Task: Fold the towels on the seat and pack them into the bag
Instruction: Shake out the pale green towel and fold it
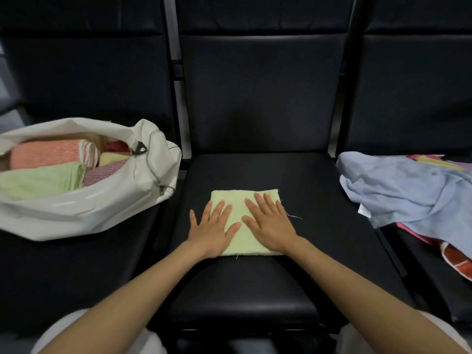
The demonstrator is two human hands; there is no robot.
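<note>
- The folded towel (244,242), pale yellow-green, is lying flat in the middle of the centre seat (255,290), a little nearer its back than its front edge.
- It is showing as a near-square, so its long axis is hard to tell; its sides are running square with the seat, one edge facing the backrest (255,85) and one facing the person.
- A loose thread (293,215) is trailing from its right edge onto the seat.
- The left grip (213,229) is resting palm down with straight, spread fingers, half on the towel's left side and half on the bare seat.
- The right grip (272,226) is lying flat in the same way on the towel's right half, fingers pointing toward the backrest; neither is clasping anything.
- The white bag (102,208) is sitting open on the left seat, its mouth turned toward the camera.
- Folded towels are lying inside it: a pink one (48,153), a green one (43,178), a mauve one (102,172) and a yellow one (112,157).
- On the right seat a crumpled blue towel (413,190) is lying over a striped towel (434,159) and a red-orange towel (457,261), all unfolded.
- The seats are forming a joined row of dark padded chairs with upright backs, and the room is looking dim.
</note>
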